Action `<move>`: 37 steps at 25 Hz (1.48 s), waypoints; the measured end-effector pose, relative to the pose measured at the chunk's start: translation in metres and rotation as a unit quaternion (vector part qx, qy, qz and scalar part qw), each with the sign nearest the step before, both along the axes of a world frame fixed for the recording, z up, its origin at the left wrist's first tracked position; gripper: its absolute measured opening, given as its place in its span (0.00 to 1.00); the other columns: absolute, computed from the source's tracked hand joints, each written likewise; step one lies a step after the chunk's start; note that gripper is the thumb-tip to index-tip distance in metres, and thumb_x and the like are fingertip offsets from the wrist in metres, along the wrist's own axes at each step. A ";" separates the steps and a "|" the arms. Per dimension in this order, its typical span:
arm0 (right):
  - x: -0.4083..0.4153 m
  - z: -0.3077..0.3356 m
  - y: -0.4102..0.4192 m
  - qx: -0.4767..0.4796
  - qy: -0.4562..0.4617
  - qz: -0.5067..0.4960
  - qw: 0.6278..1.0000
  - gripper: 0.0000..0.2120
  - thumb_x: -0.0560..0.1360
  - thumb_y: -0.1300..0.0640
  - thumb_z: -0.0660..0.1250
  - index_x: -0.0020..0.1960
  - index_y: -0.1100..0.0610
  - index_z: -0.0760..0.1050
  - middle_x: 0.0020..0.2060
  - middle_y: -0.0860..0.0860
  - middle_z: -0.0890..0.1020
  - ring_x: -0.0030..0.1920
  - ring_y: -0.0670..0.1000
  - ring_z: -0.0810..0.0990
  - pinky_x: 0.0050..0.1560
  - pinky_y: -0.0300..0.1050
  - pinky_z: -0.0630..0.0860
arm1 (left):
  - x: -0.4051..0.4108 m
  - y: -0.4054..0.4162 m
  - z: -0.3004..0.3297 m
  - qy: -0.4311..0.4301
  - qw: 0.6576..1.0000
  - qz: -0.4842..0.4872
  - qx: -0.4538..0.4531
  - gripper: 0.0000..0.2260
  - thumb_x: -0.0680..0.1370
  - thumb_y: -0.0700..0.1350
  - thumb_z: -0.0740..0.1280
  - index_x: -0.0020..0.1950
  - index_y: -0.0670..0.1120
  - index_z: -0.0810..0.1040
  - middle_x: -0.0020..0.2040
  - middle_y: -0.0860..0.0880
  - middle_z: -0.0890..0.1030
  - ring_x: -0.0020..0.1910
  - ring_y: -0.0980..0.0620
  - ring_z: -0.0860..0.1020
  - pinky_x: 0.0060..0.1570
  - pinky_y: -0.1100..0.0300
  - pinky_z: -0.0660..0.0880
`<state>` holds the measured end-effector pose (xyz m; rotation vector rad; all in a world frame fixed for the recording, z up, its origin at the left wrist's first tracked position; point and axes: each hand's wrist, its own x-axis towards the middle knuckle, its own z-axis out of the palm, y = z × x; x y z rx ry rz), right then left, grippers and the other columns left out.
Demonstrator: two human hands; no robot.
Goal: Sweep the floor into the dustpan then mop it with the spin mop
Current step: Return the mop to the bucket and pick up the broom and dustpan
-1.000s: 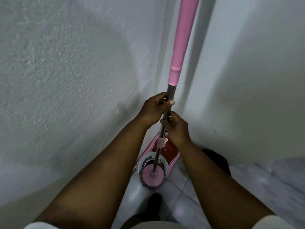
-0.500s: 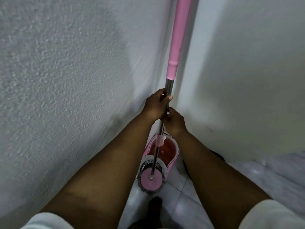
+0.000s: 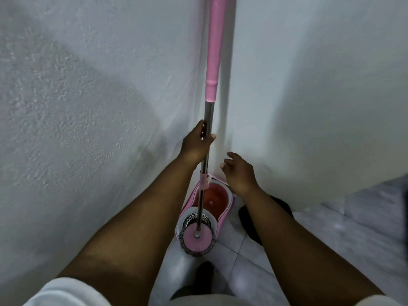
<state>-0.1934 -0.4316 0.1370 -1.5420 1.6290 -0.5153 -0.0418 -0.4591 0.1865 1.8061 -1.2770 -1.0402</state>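
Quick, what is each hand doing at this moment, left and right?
Left hand: closed around the metal part of the mop handle.
Right hand: open, holding nothing, beside the handle without touching it.

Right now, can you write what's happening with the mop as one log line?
step: mop in spinner | left hand: gripping mop pole | right hand: open, off pole | mop head: on bucket spinner basket

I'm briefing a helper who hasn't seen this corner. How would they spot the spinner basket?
Find the corner where two white walls meet; the pink spin-mop bucket stands on the floor there. The perforated metal spinner basket fills its nearer end, under the round pink mop head; the farther well is smooth and reddish.
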 end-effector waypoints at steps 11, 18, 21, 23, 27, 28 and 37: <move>-0.189 0.074 0.077 -0.132 0.159 -0.082 0.975 0.27 0.80 0.46 0.60 0.76 0.54 0.62 0.72 0.54 0.70 0.72 0.55 0.67 0.69 0.49 0.66 | -0.166 0.071 0.023 -0.245 0.954 -0.162 -0.055 0.31 0.81 0.60 0.57 0.80 0.48 0.54 0.80 0.49 0.57 0.78 0.51 0.54 0.74 0.53 0.57; -0.378 0.097 0.193 -0.149 0.273 -0.240 0.919 0.31 0.81 0.46 0.60 0.77 0.61 0.57 0.76 0.58 0.61 0.78 0.57 0.52 0.76 0.51 0.55 | -0.351 0.124 0.043 -0.342 0.843 -0.393 -0.135 0.32 0.82 0.60 0.54 0.80 0.43 0.52 0.80 0.45 0.54 0.79 0.45 0.50 0.75 0.47 0.54; -0.453 0.106 0.258 -0.132 0.309 -0.311 0.889 0.31 0.80 0.46 0.60 0.76 0.62 0.58 0.76 0.59 0.62 0.78 0.57 0.53 0.75 0.52 0.56 | -0.432 0.154 0.054 -0.338 0.802 -0.458 -0.179 0.33 0.82 0.61 0.53 0.80 0.43 0.52 0.80 0.44 0.54 0.79 0.45 0.51 0.75 0.47 0.54; -0.493 0.114 0.300 -0.125 0.330 -0.352 0.867 0.30 0.80 0.46 0.61 0.74 0.64 0.61 0.74 0.61 0.65 0.77 0.60 0.56 0.73 0.55 0.60 | -0.481 0.178 0.059 -0.325 0.782 -0.490 -0.204 0.33 0.82 0.61 0.53 0.80 0.43 0.52 0.80 0.44 0.55 0.79 0.45 0.52 0.75 0.47 0.55; -0.550 0.121 0.383 -0.092 0.356 -0.432 0.823 0.32 0.79 0.46 0.61 0.75 0.64 0.60 0.73 0.62 0.65 0.76 0.61 0.57 0.73 0.56 0.61 | -0.567 0.233 0.067 -0.311 0.732 -0.560 -0.233 0.33 0.82 0.62 0.51 0.81 0.43 0.50 0.80 0.45 0.54 0.79 0.46 0.49 0.76 0.48 0.54; -0.562 0.120 0.402 -0.083 0.361 -0.448 0.814 0.32 0.79 0.46 0.61 0.75 0.64 0.60 0.74 0.62 0.64 0.77 0.61 0.56 0.73 0.55 0.60 | -0.586 0.248 0.068 -0.306 0.721 -0.575 -0.237 0.33 0.82 0.62 0.51 0.81 0.44 0.50 0.80 0.45 0.53 0.79 0.46 0.49 0.76 0.49 0.53; -0.631 0.103 0.508 -0.023 0.360 -0.576 0.733 0.32 0.80 0.45 0.60 0.76 0.63 0.59 0.75 0.61 0.63 0.77 0.59 0.56 0.74 0.54 0.57 | -0.721 0.319 0.071 -0.286 0.595 -0.697 -0.278 0.34 0.82 0.62 0.51 0.81 0.43 0.49 0.81 0.46 0.51 0.79 0.47 0.47 0.76 0.48 0.53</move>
